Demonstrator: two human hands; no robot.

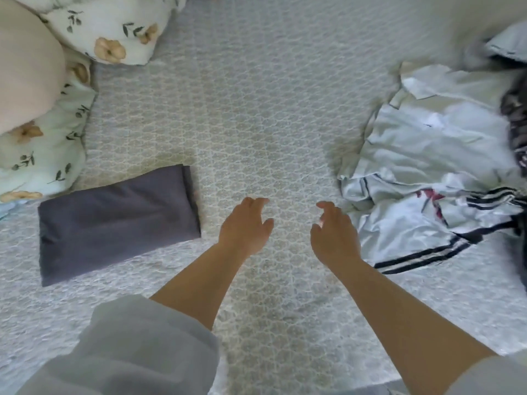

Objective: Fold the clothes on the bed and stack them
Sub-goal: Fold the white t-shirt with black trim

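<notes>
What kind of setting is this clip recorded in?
Most likely a bedroom: the view looks down on a bed with a patterned bedspread, floral pillows at its far left, a folded grey garment and a heap of unfolded clothes.

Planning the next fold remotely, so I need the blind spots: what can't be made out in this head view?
- Dark patterned garment: cut off by the right frame edge and blurred; type unclear.
- Pale striped garment: crumpled; whether it is one piece or several cannot be told.
- Blue-grey cloth: top right, blurred, partly out of frame.
- Floral pillows: partly hidden by a beige rounded shape, itself cut off left.
</notes>
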